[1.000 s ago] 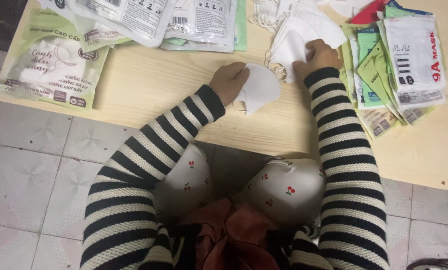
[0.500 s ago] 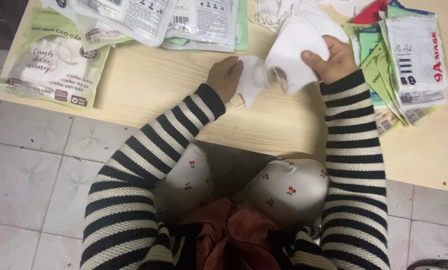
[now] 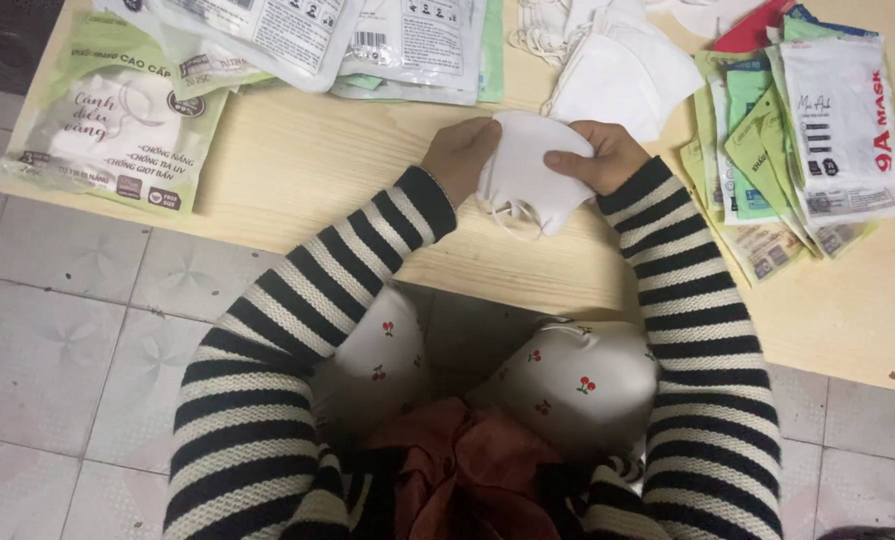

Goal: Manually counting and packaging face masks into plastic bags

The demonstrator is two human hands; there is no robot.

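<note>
Mask (image 3: 523,172): we see one white folded face mask held between both hands above the wooden table (image 3: 307,170), near its front edge; its ear loops hang from the lower side.
Mask position: just in front of the white mask stack (image 3: 622,70), apart from it and not resting on the table, as far as we can tell.
Left hand (image 3: 459,155): we note fingers curled shut on the left edge of the mask, thumb on top.
Right hand (image 3: 607,155): we note fingers (image 3: 567,158) closed on the right edge, the forefinger laid across the upper face.
Grip: both hands pinch firmly; no open fingers show.
Work done: we judge that this mask is lifted off the stack and is being flattened or folded (it is not yet in any pouch).
Work left: we judge that the mask has yet to go into a pouch, and that the remaining stack awaits the same handling.
Pouches (image 3: 817,130): a fanned pile of small flat sachets, green and white, lies at the right of the table, well apart from the hands.
Large packs (image 3: 117,130): we see green and clear bags at the left and far edge, untouched.
Sleeves: striped black and cream, both forearms resting toward the table edge.
Hidden: we cannot tell how many masks the stack holds.
</note>
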